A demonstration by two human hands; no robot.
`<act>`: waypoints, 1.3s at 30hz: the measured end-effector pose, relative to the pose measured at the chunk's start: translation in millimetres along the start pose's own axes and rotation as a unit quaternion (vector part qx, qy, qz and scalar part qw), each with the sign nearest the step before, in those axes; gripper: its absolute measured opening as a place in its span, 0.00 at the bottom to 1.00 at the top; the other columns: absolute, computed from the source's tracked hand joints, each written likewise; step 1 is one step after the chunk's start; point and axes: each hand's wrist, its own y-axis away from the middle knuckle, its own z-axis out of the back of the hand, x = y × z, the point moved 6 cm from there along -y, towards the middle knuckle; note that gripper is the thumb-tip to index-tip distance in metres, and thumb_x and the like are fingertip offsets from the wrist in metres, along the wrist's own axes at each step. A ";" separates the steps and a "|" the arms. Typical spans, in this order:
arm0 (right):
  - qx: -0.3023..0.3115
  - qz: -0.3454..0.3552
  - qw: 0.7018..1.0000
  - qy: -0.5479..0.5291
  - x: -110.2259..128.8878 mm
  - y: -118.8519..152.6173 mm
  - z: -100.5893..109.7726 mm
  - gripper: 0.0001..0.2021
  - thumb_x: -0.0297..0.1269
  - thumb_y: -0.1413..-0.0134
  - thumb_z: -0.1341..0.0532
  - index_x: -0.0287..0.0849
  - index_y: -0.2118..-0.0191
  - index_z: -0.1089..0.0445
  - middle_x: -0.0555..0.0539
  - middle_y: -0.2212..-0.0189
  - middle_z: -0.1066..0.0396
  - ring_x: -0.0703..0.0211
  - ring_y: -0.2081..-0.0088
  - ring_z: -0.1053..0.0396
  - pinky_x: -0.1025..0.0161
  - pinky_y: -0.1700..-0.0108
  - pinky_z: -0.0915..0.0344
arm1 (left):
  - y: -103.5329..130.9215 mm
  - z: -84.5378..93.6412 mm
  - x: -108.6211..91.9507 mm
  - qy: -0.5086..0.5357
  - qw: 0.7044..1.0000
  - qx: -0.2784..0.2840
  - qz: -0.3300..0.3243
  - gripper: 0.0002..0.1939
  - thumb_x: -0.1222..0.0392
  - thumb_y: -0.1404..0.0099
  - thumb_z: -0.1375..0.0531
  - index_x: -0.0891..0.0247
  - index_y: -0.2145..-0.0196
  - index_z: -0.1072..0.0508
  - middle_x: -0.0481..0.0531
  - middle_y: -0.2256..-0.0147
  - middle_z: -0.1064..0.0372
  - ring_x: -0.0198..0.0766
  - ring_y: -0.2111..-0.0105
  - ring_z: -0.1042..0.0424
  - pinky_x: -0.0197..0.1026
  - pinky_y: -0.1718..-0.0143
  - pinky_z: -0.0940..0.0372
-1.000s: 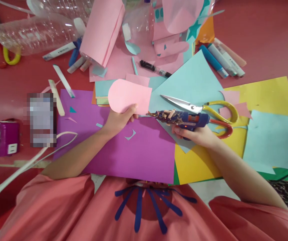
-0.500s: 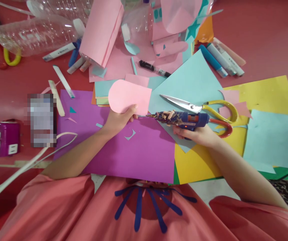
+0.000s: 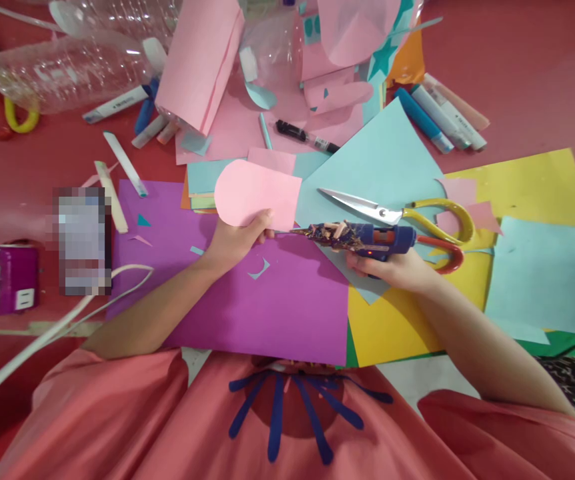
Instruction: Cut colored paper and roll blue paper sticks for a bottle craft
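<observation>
My left hand (image 3: 241,241) pinches the lower edge of a pink paper piece (image 3: 257,192) with one rounded end, above the purple sheet (image 3: 267,307). My right hand (image 3: 392,267) is wrapped round the handle of a dark blue glue gun (image 3: 382,239). Brown and tan bits cover the front of the gun, and its tip points left, close to my left fingertips and the paper's lower edge. Whether the tip touches the paper I cannot tell. Open-bladed scissors (image 3: 392,215) with yellow and red handles lie just behind the gun on light blue paper (image 3: 377,160).
Plastic bottles (image 3: 72,70) and a pink paper roll (image 3: 200,67) lie at the back. Several markers (image 3: 437,117) sit back right. At the left are a blurred phone-like object (image 3: 83,240), a purple power adapter (image 3: 5,279) and white cables (image 3: 57,327). Yellow paper (image 3: 532,187) lies right.
The view has shifted very slightly. Both hands keep their holds, and the pink piece and glue gun stay in nearly the same places.
</observation>
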 end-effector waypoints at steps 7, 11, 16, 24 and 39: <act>-0.015 -0.014 1.000 0.005 -5.3 1.0 2.4 0.09 0.41 0.51 0.40 0.40 0.72 0.32 0.52 0.83 0.38 0.65 0.79 0.41 0.65 0.77 0.42 | 0.2 -0.2 0.9 0.004 1.000 0.016 -0.016 0.12 0.53 0.47 0.40 0.62 0.81 0.33 0.43 0.84 0.37 0.27 0.84 0.39 0.33 0.79 0.40; -0.010 -0.015 1.000 0.001 -7.8 0.7 2.1 0.09 0.42 0.51 0.40 0.41 0.72 0.33 0.52 0.82 0.38 0.65 0.79 0.41 0.65 0.76 0.41 | 1.3 -1.6 0.3 -0.006 0.999 0.035 -0.028 0.14 0.50 0.47 0.40 0.62 0.80 0.33 0.43 0.83 0.37 0.27 0.83 0.39 0.33 0.79 0.40; -0.028 -0.005 1.000 -0.001 -5.0 -0.2 3.6 0.08 0.39 0.53 0.41 0.42 0.77 0.37 0.52 0.82 0.38 0.65 0.79 0.41 0.65 0.76 0.42 | 2.5 -4.1 -0.4 -0.008 0.997 0.062 -0.038 0.15 0.50 0.44 0.39 0.62 0.79 0.33 0.43 0.83 0.37 0.27 0.83 0.39 0.33 0.79 0.40; -0.061 -0.019 0.998 -0.008 -5.7 0.0 6.7 0.09 0.40 0.54 0.41 0.42 0.78 0.37 0.51 0.84 0.37 0.65 0.80 0.40 0.65 0.77 0.41 | 1.2 -5.1 5.0 0.006 0.997 0.069 -0.026 0.16 0.51 0.46 0.36 0.63 0.81 0.35 0.44 0.83 0.36 0.27 0.84 0.40 0.31 0.81 0.40; -0.121 -0.078 0.989 -0.022 -6.4 0.7 13.9 0.11 0.43 0.60 0.42 0.43 0.83 0.38 0.50 0.87 0.37 0.65 0.83 0.40 0.65 0.79 0.43 | 4.5 -8.4 4.9 0.024 0.994 0.106 -0.023 0.15 0.50 0.46 0.35 0.62 0.78 0.34 0.44 0.82 0.36 0.27 0.83 0.38 0.32 0.81 0.40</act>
